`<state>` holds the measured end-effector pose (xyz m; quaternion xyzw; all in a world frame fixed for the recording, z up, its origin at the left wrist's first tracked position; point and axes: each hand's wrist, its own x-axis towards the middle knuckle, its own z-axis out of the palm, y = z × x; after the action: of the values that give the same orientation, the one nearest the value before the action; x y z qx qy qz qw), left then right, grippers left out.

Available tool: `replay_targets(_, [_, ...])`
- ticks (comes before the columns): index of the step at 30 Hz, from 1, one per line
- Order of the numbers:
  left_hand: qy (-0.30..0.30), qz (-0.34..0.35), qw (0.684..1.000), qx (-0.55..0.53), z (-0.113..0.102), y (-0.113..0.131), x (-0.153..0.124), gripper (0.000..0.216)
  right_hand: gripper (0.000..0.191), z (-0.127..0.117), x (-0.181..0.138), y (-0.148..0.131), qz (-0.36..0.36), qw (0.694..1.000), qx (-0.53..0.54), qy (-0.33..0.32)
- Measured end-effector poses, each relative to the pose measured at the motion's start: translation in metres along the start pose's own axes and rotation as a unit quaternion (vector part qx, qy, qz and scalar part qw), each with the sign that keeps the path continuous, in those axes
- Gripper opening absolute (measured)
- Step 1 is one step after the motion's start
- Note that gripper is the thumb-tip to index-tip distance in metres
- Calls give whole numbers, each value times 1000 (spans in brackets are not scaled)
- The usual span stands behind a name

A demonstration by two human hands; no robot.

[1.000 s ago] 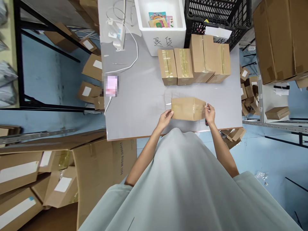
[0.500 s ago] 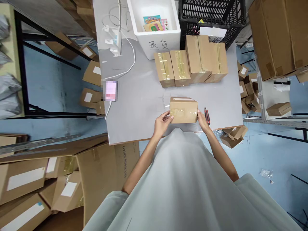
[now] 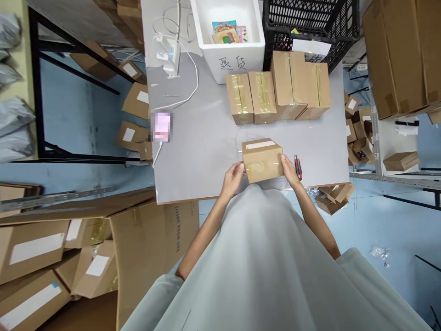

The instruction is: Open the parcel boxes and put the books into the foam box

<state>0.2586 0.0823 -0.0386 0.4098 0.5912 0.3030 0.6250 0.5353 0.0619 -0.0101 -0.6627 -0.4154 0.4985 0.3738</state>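
Note:
Between my two hands is a small taped cardboard box point(image 3: 263, 166) with a white label on its upper side, tilted a little at the near edge of the grey table point(image 3: 196, 161). My left hand point(image 3: 234, 177) grips its left end, the fingers partly hidden behind it. At the opposite end my right hand point(image 3: 289, 169) is closed on the box, thumb on the near face. Just right of that hand lies a red and black utility knife point(image 3: 298, 168). Beyond the held box, several taped cardboard boxes point(image 3: 262, 97) stand in a row.
A white bin point(image 3: 230, 62) with colourful booklets and a black plastic crate point(image 3: 312, 32) stand at the back. On the left are a power strip point(image 3: 172, 57), its cables and a blurred phone point(image 3: 161, 127). A large open carton point(image 3: 144, 248) of boxes sits at lower left.
The held box has turned slightly, its right end now higher and its left end nearer me. My left hand has shifted a little lower along its end. The view has moved slightly.

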Motion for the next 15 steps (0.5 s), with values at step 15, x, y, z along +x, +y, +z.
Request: replay_targets(15, [-49, 30, 998, 7, -4, -28, 28, 85, 65, 17, -16, 66, 40, 998, 49, -29])
